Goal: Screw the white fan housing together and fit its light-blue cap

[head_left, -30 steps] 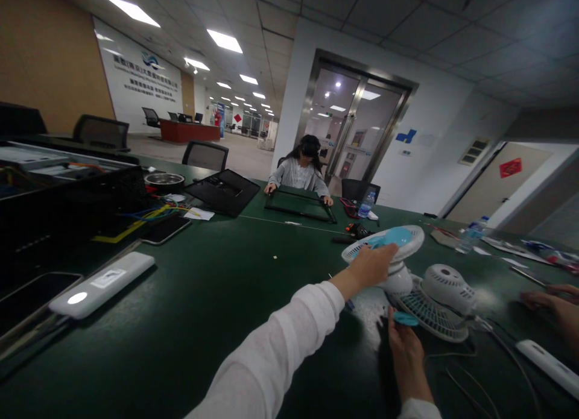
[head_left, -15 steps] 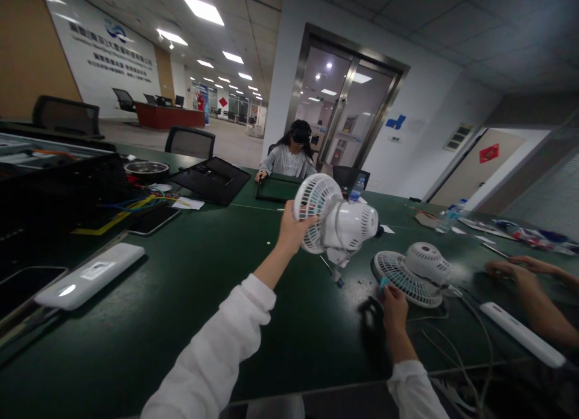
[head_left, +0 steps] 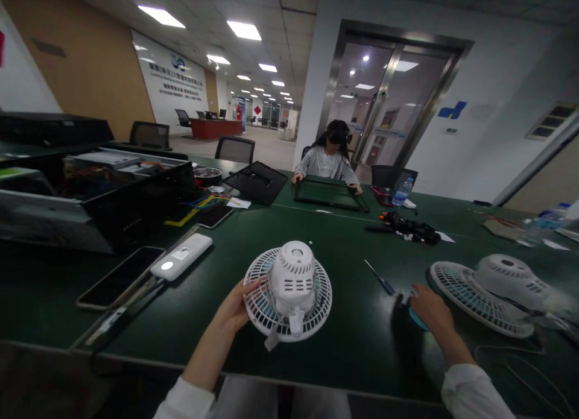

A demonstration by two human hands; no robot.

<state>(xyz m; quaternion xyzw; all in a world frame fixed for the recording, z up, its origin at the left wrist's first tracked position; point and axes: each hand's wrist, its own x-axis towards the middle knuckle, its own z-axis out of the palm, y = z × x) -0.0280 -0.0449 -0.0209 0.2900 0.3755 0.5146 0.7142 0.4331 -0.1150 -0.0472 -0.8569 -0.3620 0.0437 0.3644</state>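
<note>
My left hand grips the left edge of a white fan's grille, thumb on top. This fan lies grille down near the table's front edge, its motor housing facing up. To the right, my right hand is low over the table, its fingers closed on a small teal piece that is mostly hidden under the palm. A dark shape, perhaps shadow, lies just left of those fingers. Between the hands is a screwdriver with a blue handle. A second white fan lies right of my right hand.
An open computer case stands at left, with phones and a white power strip before it. Across the table a person holds a black frame. Black tools and a water bottle lie beyond the screwdriver.
My left hand has lowered the fan from mid-air to the table and turned its motor upward. My right hand has moved away from the second fan with the teal piece. The view has swung left.
</note>
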